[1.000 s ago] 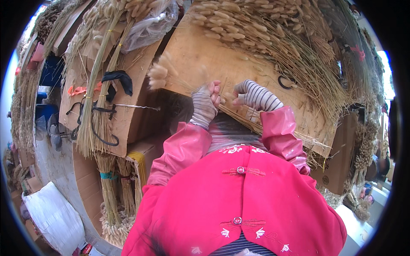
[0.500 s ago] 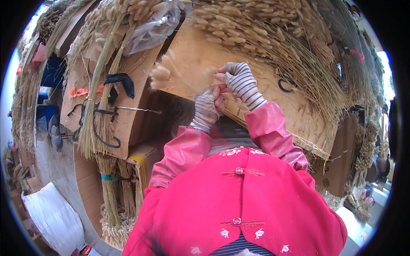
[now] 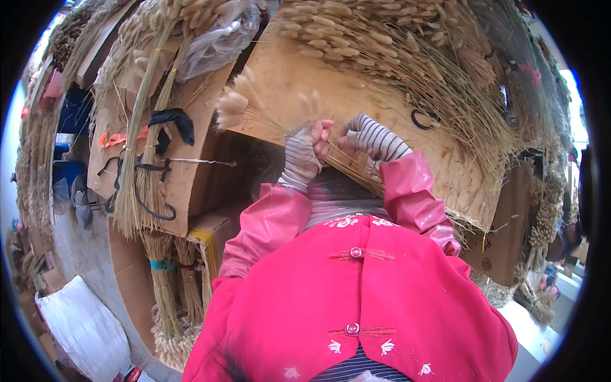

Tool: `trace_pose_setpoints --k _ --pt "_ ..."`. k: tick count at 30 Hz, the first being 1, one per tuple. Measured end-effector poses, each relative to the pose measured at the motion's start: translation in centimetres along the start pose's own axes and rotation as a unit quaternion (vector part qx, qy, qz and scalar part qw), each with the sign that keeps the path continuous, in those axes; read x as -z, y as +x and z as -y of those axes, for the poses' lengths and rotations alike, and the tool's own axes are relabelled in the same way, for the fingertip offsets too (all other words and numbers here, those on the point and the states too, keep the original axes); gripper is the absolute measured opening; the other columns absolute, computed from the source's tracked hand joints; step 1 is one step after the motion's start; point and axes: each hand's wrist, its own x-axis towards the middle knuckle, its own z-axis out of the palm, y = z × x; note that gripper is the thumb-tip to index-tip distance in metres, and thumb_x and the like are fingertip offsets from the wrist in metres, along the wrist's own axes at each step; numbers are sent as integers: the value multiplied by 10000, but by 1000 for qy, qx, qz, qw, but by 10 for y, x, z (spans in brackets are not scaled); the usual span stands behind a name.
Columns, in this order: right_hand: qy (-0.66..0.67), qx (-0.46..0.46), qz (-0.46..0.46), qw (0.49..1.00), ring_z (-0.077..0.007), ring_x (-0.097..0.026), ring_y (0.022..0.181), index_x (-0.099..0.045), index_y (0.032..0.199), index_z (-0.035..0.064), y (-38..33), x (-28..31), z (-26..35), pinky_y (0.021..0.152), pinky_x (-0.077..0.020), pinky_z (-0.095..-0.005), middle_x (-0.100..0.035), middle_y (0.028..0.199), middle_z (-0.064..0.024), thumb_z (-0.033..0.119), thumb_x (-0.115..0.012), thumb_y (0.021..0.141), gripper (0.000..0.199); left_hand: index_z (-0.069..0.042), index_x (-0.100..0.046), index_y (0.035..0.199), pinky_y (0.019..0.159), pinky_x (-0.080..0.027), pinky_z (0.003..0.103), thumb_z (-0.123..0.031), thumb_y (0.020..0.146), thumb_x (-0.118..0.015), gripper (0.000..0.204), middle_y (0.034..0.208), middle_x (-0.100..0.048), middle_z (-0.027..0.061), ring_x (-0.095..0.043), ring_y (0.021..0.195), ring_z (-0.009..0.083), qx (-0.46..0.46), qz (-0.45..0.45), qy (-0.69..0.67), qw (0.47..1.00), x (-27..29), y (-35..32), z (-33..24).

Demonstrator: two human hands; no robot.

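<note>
My left hand (image 3: 307,151), in a striped fingerless glove, is closed around a small bunch of dried bunny-tail grass (image 3: 232,108). Its fluffy cream heads fan out to the left over the wooden board (image 3: 305,83), while the stems slant down to the right below my hands. Just right of it, my right hand (image 3: 372,139), gloved alike, has its fingers curled in above those stems. Whatever lies between its fingertips is too small to make out.
A big heap of loose bunny-tail grass (image 3: 407,63) covers the board's far side, with a black cord loop (image 3: 425,119) beside it. Tied bundles (image 3: 137,165) hang over a cardboard box (image 3: 191,127) at the left. Clear plastic (image 3: 219,41) lies behind them.
My right hand has moved away from my left, down and to the right. The left hand still grips the bunch, shifted slightly, and its stems show more plainly.
</note>
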Motion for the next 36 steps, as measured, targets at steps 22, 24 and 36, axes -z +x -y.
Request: trace_pose_setpoints --k 22,24,36 --pt "-35 143 -260 954 -140 -477 427 -586 725 11 9 -2 49 425 -398 -299 -539 528 -59 246 -604 742 236 -39 -549 893 448 -321 165 -206 841 -532 175 697 -481 -37 -386 491 31 28 8 1 1000 2 0 0" --pt "-11 89 -193 977 -121 -477 436 -573 702 18 4 1 48 425 -392 -280 -538 524 -59 287 -590 763 277 -41 -549 905 456 -334 168 -216 839 -537 188 718 -492 -32 -395 498 34 24 -13 9 1000 -1 -1 0" --pt "256 125 -95 954 -72 -476 420 -570 719 7 3 -5 53 368 -345 -204 -561 553 -38 149 -588 759 149 3 -570 828 411 -258 178 -177 775 -581 188 615 -446 -14 -323 455 38 -38 33 49 998 -5 -2 -1"
